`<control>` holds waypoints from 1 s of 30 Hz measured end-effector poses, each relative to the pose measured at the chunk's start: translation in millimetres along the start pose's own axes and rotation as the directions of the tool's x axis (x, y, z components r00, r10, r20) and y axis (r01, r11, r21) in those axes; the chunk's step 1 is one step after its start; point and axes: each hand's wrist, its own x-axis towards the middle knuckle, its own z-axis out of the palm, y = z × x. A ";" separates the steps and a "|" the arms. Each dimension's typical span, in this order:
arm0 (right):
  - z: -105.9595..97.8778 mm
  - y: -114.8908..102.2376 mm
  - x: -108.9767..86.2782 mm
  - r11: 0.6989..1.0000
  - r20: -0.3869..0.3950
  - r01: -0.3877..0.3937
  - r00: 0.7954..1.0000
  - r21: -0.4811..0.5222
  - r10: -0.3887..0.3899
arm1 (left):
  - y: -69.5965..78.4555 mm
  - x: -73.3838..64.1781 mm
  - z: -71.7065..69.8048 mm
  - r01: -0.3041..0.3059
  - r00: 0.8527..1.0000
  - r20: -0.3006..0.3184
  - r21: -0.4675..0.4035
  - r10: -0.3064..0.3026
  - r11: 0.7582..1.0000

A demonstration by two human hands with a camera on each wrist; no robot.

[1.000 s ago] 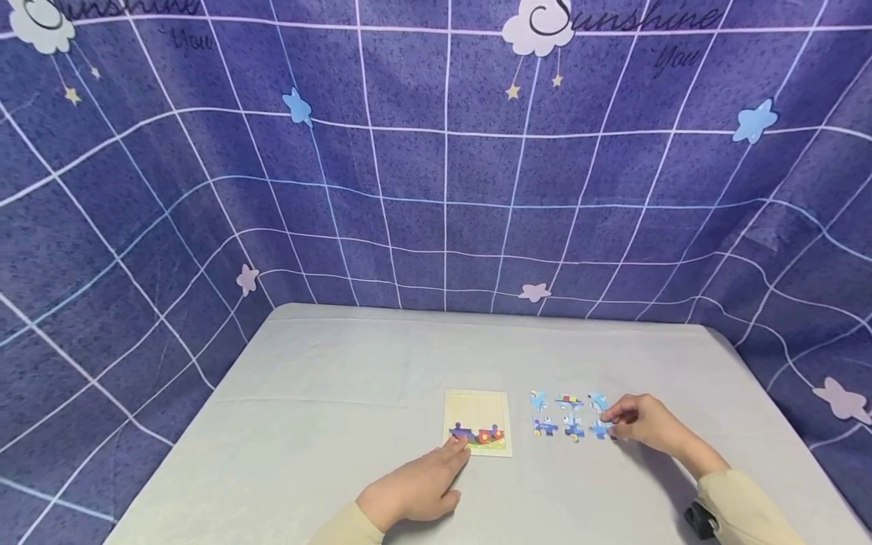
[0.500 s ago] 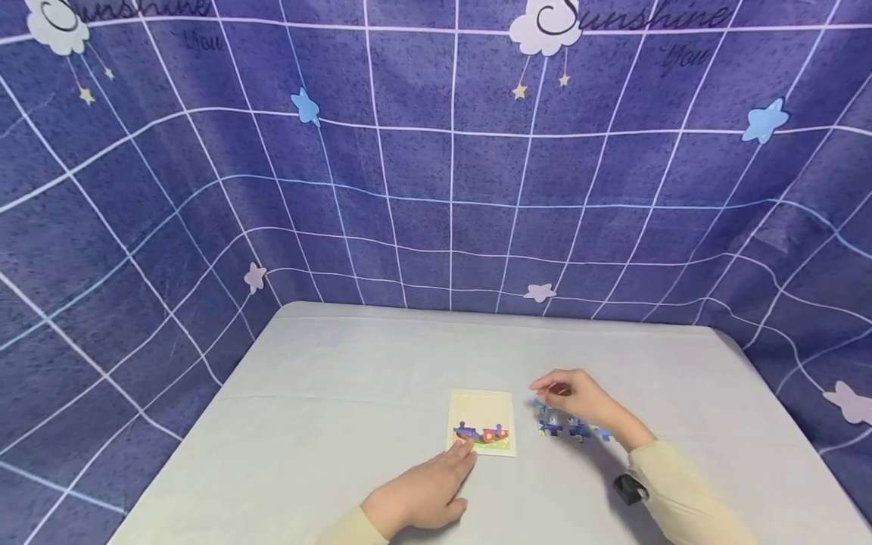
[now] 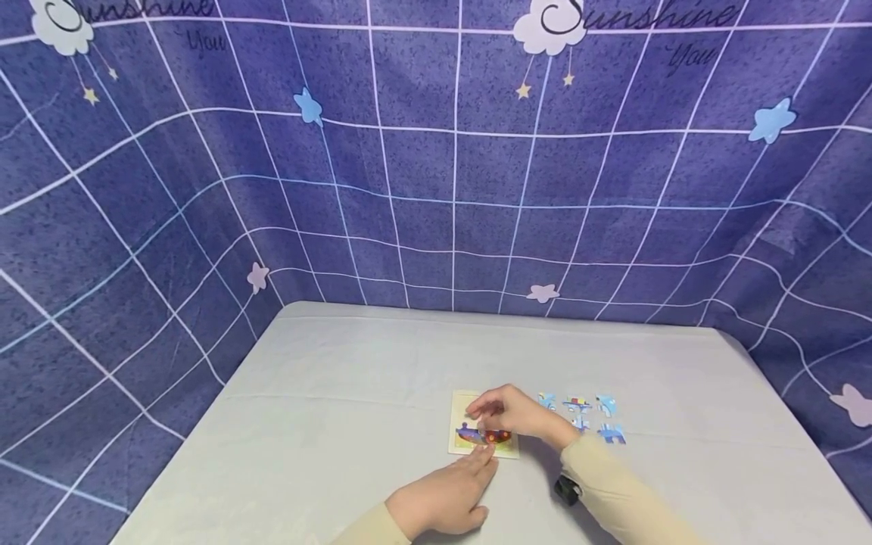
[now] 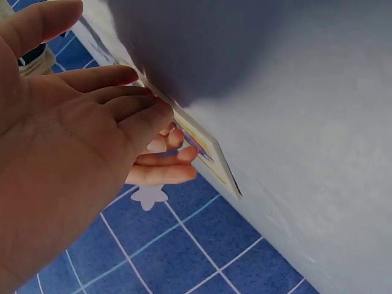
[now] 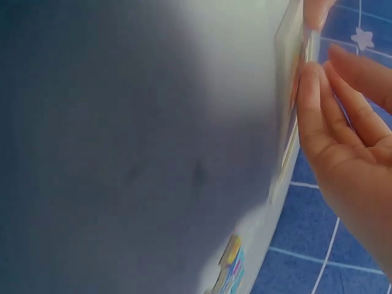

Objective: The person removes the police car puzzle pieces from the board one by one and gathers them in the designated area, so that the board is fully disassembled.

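Note:
In the head view, a small wooden puzzle board (image 3: 459, 445) lies on the table, with picture pieces (image 3: 468, 434) in purple, red and yellow along its near part. My left hand (image 3: 439, 492) lies palm down, its straight fingertips on the board's near edge. Over the middle of the board, my right hand (image 3: 518, 415) has bent fingers, with thumb and forefinger low at the pieces. The right wrist view shows those fingertips (image 5: 310, 82) right at the board's face; I cannot tell whether a piece is between them. Loose blue puzzle pieces (image 3: 611, 434) lie right of the board, partly hidden behind the right wrist.
A pale cloth covers the table (image 3: 341, 378). A dark blue curtain (image 3: 409, 189) with a light grid, stars and clouds stands round the back and sides. A black wrist device (image 3: 567, 490) is on the right sleeve (image 3: 613, 492).
My right hand has moved left from the loose pieces at the right, passing over their upper left, to the board. My left hand stays by the board's near edge, its fingertips shifted slightly right.

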 end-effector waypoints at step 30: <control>13.3 -12.5 10.3 1.000 0.039 -0.013 0.999 0.027 0.012 | 0.4 3.0 -0.1 0.018 0.999 0.046 0.006 -0.019 1.000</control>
